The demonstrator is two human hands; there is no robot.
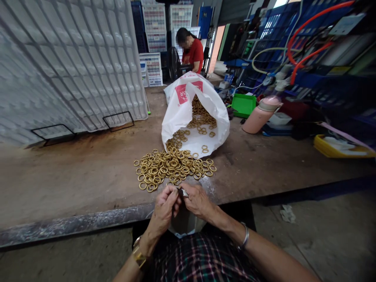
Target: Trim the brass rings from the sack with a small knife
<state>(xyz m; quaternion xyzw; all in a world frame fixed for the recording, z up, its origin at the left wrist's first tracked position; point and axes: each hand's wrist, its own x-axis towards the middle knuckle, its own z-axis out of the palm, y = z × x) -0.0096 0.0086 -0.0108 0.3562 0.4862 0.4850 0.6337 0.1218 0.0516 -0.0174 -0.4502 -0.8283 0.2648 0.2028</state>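
Observation:
My left hand [167, 202] is closed in a pinch close to the table's front edge, and what lies between its fingertips is too small to make out. Right beside it, my right hand [197, 199] has its fingers closed around a small dark and whitish piece [183, 192] that I cannot identify. Both hands meet just in front of a pile of brass-coloured rings [164, 166]. These rings spill from the mouth of a white sack [176, 117] with red print, and more rings lie inside it. Below my hands, a container on my lap is partly hidden.
Stacked white plastic trays [88, 58] stand at the left in black wire stands [119, 120]. To the right are a pink bottle [260, 116], a green bin [243, 105] and a yellow tray [337, 148]. A person in a red shirt [196, 53] is behind the table.

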